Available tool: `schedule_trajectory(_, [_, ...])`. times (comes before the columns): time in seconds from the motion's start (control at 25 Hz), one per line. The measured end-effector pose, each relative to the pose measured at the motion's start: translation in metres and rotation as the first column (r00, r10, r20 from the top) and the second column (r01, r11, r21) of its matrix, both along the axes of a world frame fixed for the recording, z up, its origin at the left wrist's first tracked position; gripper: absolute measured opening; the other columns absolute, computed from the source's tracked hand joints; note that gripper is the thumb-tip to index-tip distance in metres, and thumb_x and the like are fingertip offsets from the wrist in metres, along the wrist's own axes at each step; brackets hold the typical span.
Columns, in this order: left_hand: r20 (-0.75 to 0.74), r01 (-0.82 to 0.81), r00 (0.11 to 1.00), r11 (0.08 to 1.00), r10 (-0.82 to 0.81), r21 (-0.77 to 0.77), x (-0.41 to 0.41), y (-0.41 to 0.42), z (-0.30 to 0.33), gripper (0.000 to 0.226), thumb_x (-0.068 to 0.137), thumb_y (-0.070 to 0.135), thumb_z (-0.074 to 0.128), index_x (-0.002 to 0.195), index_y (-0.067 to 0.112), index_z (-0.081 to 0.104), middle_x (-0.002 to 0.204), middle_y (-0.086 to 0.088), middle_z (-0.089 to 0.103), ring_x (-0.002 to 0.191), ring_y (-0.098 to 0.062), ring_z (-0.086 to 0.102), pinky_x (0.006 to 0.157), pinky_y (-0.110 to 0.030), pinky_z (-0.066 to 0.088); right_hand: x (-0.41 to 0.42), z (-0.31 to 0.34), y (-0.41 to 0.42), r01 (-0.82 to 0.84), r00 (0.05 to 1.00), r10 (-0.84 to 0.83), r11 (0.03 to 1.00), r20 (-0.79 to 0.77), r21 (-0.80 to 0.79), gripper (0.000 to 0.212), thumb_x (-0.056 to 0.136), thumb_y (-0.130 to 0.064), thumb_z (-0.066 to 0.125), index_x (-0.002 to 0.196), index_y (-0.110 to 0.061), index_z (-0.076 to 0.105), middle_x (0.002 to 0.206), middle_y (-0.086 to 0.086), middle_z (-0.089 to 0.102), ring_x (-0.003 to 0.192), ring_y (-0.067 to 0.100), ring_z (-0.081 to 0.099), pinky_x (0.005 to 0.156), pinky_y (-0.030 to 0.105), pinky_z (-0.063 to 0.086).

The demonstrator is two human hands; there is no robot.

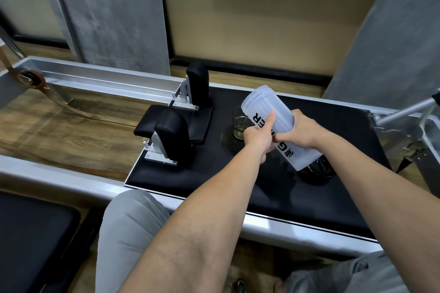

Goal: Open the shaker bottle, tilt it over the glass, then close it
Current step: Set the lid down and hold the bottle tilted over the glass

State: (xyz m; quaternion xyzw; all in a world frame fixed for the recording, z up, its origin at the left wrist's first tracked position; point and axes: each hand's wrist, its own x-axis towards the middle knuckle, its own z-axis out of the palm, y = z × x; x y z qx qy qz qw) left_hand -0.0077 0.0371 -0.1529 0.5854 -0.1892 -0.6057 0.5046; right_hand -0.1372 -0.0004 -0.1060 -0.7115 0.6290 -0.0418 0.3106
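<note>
On black padded bench (262, 185) — both hands clamping shaker bottle (273, 112), tilting mouth up-left over glass (240, 121).

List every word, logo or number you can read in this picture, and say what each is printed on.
"ON" logo: near the bottom of the shaker bottle.
"G": large black letter above that logo.
"R", perhaps "ER": end of a larger word on the bottle; the left hand hides the middle.
Nothing else carries readable text.
</note>
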Motion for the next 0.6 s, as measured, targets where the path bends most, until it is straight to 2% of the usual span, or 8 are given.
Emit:
schedule_trajectory(0.16, [0.003, 0.003, 1.000, 1.000, -0.003, 0.007, 0.0012, 0.0010, 0.0003, 0.054, 0.090, 0.058, 0.073, 0.103, 0.007, 0.062, 0.113, -0.011, 0.077, 0.077, -0.019, 0.073, 0.086, -0.042, 0.066, 0.0000, 0.0003, -0.0001, -0.006, 1.000, 0.006, 1.000, -0.006, 0.002, 0.079, 0.067, -0.046, 0.088, 0.126, -0.021, 0.041, 0.108, 0.005, 0.064, 0.094, 0.024, 0.068, 0.081, 0.043, 0.059])
schedule_trajectory(0.36, [0.006, 0.000, 1.000, 1.000, -0.001, 0.008, 0.0003, 0.0015, 0.0025, 0.050, 0.090, 0.058, 0.073, 0.097, 0.010, 0.062, 0.099, -0.005, 0.074, 0.078, -0.019, 0.073, 0.087, -0.042, 0.066, 0.0006, 0.0011, -0.0007, -0.009, 1.000, 0.009, 1.000, -0.012, 0.001, 0.081, 0.066, -0.047, 0.088, 0.126, -0.021, 0.041, 0.108, 0.006, 0.064, 0.094, 0.025, 0.068, 0.083, 0.046, 0.060])
schedule_trajectory(0.6, [0.003, -0.004, 1.000, 1.000, 0.004, 0.012, 0.0008, 0.0000, 0.0011, 0.059, 0.089, 0.059, 0.073, 0.112, 0.005, 0.066, 0.109, -0.008, 0.076, 0.089, -0.021, 0.075, 0.081, -0.039, 0.066, 0.0010, 0.0023, -0.0011, -0.005, 1.000, 0.005, 1.000, -0.019, 0.005, 0.081, 0.066, -0.047, 0.089, 0.126, -0.021, 0.041, 0.107, 0.006, 0.064, 0.094, 0.024, 0.067, 0.082, 0.046, 0.060])
